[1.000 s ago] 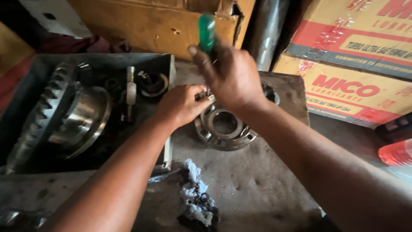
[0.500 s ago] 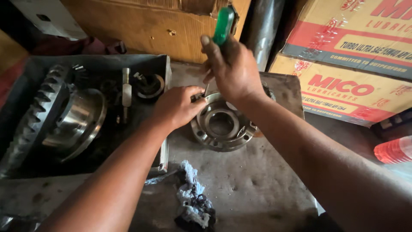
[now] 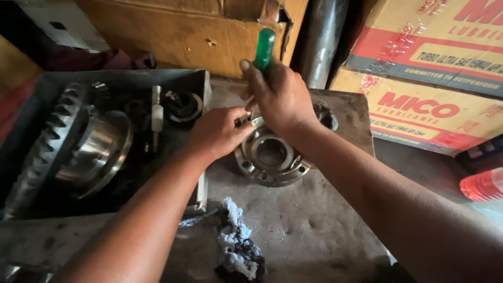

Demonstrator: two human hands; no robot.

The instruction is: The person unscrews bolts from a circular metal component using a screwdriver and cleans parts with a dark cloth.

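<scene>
Gripping a green-handled screwdriver (image 3: 263, 48) upright, the right hand (image 3: 280, 99) stays clamped; the left hand (image 3: 220, 131) pinches the flanged metal hub (image 3: 270, 160) at its ten o'clock rim.

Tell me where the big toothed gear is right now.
In the head view, the large ring gear lies in the dark metal tray at left, beside the left hand.

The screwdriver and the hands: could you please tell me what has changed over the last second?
Little changed. The right hand keeps its grip on the green-handled screwdriver, whose handle tilted slightly to the right. The left hand stays on the rim of the round metal flange. The gear in the tray and the rag did not move.
</scene>
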